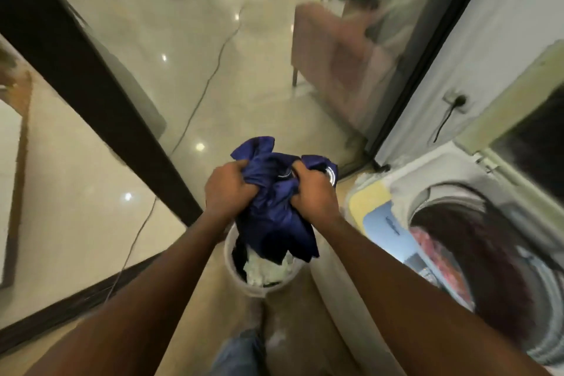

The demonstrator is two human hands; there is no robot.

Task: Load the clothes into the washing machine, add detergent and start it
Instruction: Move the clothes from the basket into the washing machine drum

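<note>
Head view: both hands clutch a bunched dark blue garment [274,207] above a white laundry bucket [235,265] on the floor, the left hand [227,189] fisted on its left side, the right hand [314,189] fisted on its right. White and dark clothes [265,268] fill the bucket. Just right stands the washing machine [406,192], its drum [476,253] open and holding reddish laundry.

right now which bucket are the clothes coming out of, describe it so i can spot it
Start at the washing machine on the right with its open drum. Just left of it, on the floor below the dark blue garment, stands a white round bucket, with dark and white clothes inside.
</note>
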